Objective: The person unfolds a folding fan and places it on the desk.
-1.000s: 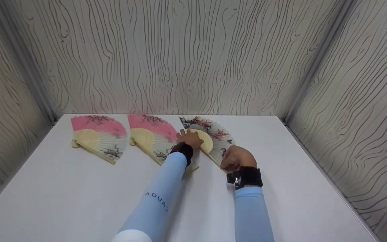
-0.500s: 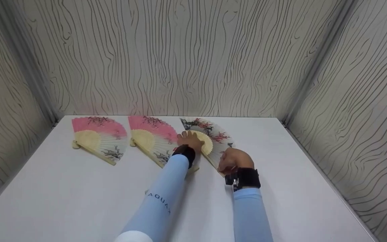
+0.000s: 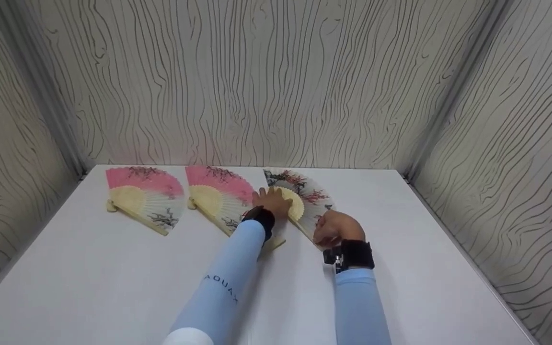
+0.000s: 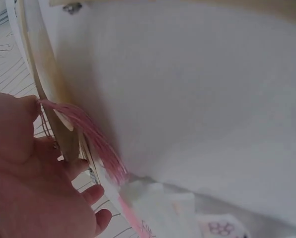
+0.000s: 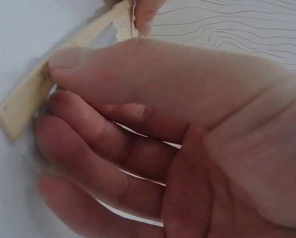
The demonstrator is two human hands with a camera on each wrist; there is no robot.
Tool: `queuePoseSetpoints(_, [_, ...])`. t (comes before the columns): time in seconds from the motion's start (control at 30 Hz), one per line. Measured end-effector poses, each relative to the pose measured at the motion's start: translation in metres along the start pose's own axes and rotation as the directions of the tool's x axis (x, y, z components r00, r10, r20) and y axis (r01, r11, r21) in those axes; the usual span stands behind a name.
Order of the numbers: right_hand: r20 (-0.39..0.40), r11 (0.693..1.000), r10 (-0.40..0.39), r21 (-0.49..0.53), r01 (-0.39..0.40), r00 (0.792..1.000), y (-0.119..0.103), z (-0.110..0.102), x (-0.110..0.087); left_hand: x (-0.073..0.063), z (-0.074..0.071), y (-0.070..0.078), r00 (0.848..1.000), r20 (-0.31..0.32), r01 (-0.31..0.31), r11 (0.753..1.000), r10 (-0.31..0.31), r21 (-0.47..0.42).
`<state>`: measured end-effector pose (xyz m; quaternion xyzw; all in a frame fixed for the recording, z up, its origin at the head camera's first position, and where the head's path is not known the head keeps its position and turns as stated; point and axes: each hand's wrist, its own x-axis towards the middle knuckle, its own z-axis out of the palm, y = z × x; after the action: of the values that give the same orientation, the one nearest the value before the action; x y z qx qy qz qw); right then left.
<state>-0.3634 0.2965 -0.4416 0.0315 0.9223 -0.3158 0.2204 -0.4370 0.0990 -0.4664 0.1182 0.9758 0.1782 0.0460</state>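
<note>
A white folding fan (image 3: 307,191) with grey and red blossom print lies spread at the right of the row. My left hand (image 3: 273,202) holds its pivot end; in the left wrist view, thumb and fingers sit around the wooden handle (image 4: 63,136), and a pink tassel (image 4: 101,141) hangs there. My right hand (image 3: 337,227) pinches the fan's outer wooden stick (image 5: 26,101) between thumb and curled fingers near its tip. Just left of my left hand, a pink-and-white folding fan (image 3: 218,184) lies spread, its lower part hidden by my wrist.
Another spread pink-and-white fan (image 3: 144,196) lies farther left on the white table (image 3: 113,287). A wooden piece (image 3: 274,245) sticks out from under my left forearm, mostly hidden. Wood-grain patterned walls (image 3: 237,86) stand behind and at both sides.
Both hands stay on the printed white fan. The fan's left edge has shifted slightly to the right; the right hand dipped a little lower. The whole view has moved slightly.
</note>
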Motion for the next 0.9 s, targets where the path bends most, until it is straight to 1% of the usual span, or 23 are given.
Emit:
queuePoseSetpoints(0.07, [0.003, 1.000, -0.003, -0.004, 0.003, 1.000, -0.002, -0.001, -0.001, -0.003, -0.007, -0.003, 1.000, 0.006, -0.001, 1.000, 0.001, -0.004])
queuePoseSetpoints(0.13, [-0.012, 1.000, -0.014, -0.008, 0.013, 1.000, -0.006, -0.004, -0.003, -0.007, -0.016, -0.007, 1.000, 0.006, -0.004, 1.000, 0.004, -0.008])
queuePoseSetpoints(0.23, [-0.075, 0.998, -0.070, -0.014, 0.069, 0.995, -0.011, -0.012, -0.009, -0.010, -0.027, -0.014, 1.000, -0.009, -0.013, 1.000, 0.013, -0.021])
queuePoseSetpoints(0.3, [-0.133, 0.990, -0.141, -0.026, 0.139, 0.981, -0.015, -0.019, -0.013, -0.013, -0.036, -0.019, 1.000, -0.021, -0.022, 0.999, 0.021, -0.050])
queuePoseSetpoints(0.37, [-0.197, 0.975, -0.224, -0.052, 0.218, 0.954, -0.018, -0.025, -0.018, -0.015, -0.046, -0.024, 0.999, -0.034, -0.024, 0.994, 0.021, -0.107])
queuePoseSetpoints(0.43, [-0.260, 0.954, -0.299, -0.085, 0.286, 0.918, -0.023, -0.031, -0.023, -0.019, -0.057, -0.027, 0.999, -0.045, -0.028, 0.985, 0.021, -0.168])
queuePoseSetpoints(0.5, [-0.316, 0.932, -0.362, -0.121, 0.341, 0.877, -0.028, -0.036, -0.029, -0.026, -0.068, -0.030, 0.998, -0.067, -0.033, 0.975, 0.019, -0.219])
queuePoseSetpoints(0.57, [-0.354, 0.911, -0.413, -0.149, 0.385, 0.839, -0.035, -0.039, -0.037, -0.036, -0.078, -0.033, 0.996, -0.091, -0.040, 0.966, 0.017, -0.255])
queuePoseSetpoints(0.67, [-0.398, 0.874, -0.486, -0.193, 0.447, 0.778, -0.049, -0.039, -0.047, -0.058, -0.093, -0.038, 0.988, -0.152, -0.050, 0.953, 0.004, -0.300])
queuePoseSetpoints(0.73, [-0.419, 0.842, -0.538, -0.222, 0.492, 0.732, -0.059, -0.036, -0.053, -0.075, -0.100, -0.042, 0.980, -0.200, -0.062, 0.943, -0.004, -0.327])
queuePoseSetpoints(0.83, [-0.438, 0.786, -0.616, -0.275, 0.555, 0.655, -0.074, -0.027, -0.060, -0.099, -0.107, -0.048, 0.966, -0.259, -0.089, 0.939, 0.001, -0.331])
queuePoseSetpoints(0.9, [-0.428, 0.745, -0.664, -0.306, 0.593, 0.613, -0.082, -0.019, -0.062, -0.114, -0.110, -0.052, 0.959, -0.284, -0.111, 0.942, 0.018, -0.318])
